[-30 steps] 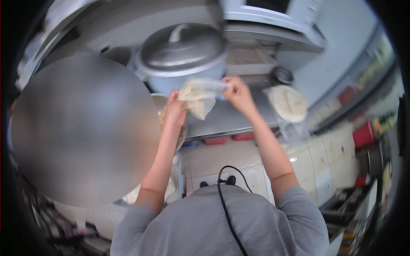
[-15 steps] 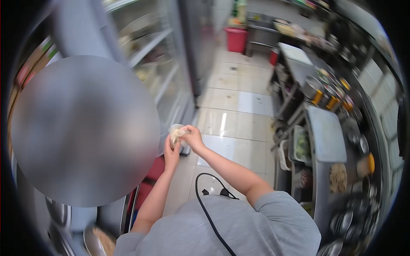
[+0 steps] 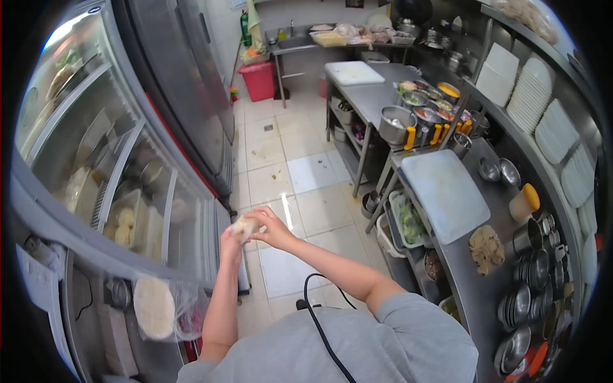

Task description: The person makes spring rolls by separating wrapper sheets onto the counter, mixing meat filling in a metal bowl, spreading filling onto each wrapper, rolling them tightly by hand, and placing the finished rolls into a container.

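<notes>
A small clear plastic bag (image 3: 245, 225) with something pale inside is held up between both hands, in front of the glass-door fridge. My left hand (image 3: 231, 245) grips its lower left side, fingers closed round it. From the right, my right hand (image 3: 273, 230) pinches the bag with bent fingers. What the bag contains is too small to make out. Closest to the hands is the glass-door fridge (image 3: 211, 220), where a container of pale round pieces (image 3: 124, 225) shows through the glass.
Left below, a pale round disc (image 3: 154, 307) lies beside crumpled plastic wrap (image 3: 191, 313). A tiled floor aisle (image 3: 306, 210) runs ahead to a red bin (image 3: 257, 81). Along the right are a steel counter (image 3: 469, 263), a white cutting board (image 3: 445, 195), metal bowls (image 3: 509, 172) and stacked plates (image 3: 529, 89).
The view has turned right and sharpened, so the fridge and aisle sit further left. Both hands still hold the bag, and my right hand's fingers have shifted on it.
</notes>
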The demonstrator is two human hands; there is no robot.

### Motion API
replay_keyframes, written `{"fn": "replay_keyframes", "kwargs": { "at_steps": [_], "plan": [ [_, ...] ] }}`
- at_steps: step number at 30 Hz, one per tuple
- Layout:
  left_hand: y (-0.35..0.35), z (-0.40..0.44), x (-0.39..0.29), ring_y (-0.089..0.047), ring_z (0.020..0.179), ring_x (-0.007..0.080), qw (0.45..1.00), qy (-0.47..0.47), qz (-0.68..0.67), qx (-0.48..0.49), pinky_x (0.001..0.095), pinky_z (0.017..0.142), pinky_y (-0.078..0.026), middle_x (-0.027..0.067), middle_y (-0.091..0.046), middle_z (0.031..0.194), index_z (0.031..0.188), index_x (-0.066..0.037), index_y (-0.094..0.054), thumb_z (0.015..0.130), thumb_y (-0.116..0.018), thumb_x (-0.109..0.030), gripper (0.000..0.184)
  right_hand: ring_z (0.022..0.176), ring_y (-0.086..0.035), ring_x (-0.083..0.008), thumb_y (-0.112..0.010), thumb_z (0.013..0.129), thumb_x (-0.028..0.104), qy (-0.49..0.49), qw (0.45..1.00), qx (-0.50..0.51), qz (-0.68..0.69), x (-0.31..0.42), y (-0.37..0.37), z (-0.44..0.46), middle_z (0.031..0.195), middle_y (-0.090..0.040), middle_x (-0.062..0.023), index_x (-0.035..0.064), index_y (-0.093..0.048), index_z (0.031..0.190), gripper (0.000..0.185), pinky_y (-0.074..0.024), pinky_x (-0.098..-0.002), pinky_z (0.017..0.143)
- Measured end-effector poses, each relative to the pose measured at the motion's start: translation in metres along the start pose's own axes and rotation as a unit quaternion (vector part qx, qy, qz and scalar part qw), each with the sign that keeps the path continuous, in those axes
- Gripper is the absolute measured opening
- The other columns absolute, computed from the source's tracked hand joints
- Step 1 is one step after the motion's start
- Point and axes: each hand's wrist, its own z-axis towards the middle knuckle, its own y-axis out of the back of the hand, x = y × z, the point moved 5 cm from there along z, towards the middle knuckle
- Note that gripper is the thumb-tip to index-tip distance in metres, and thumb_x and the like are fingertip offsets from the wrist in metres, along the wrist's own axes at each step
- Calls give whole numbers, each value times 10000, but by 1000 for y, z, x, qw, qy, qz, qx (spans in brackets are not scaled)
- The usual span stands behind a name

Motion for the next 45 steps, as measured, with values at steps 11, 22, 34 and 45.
{"fn": "replay_keyframes", "kwargs": {
  "at_steps": [11, 22, 34, 45],
  "plan": [
    [-152, 83, -10, -497, 1107, 198, 982, 85, -43, 161, 379, 841, -475, 112, -331, 1369, 1339, -129, -372, 856, -558, -98, 519, 750, -579, -301, -516, 637, -111, 286, 802, -325, -412, 24, 312, 90, 728, -578, -119, 26, -609, 779, 218, -479, -371, 666],
    [51, -36, 79, -558, 957, 193, 956, 161, -87, -228, 341, 756, -468, 86, -546, 1165, 1160, -55, -517, 854, -589, -186, 341, 1014, -559, -336, -626, 782, 170, -192, 773, -264, -545, -135, 485, 209, 1080, -561, -168, 135, -580, 1153, 376, -458, -412, 855],
    [114, -331, 85, -568, 960, 190, 826, 11, -160, -540, 351, 811, -453, 54, -588, 1090, 1101, -92, -556, 869, -581, -219, 266, 907, -599, -350, -687, 734, 142, 212, 836, 472, -185, -94, -139, 81, 1018, -623, -167, 74, -643, 1026, 302, -481, -410, 783],
    [95, -658, 131, -592, 893, 166, 596, -73, -239, -763, 299, 741, -471, 64, -618, 1034, 1092, -74, -563, 873, -556, -145, 230, 899, -576, -352, -665, 740, 162, 328, 824, 441, -140, 5, -425, -72, 987, -618, -158, 37, -659, 934, 231, -469, -410, 794]
  ]
}}
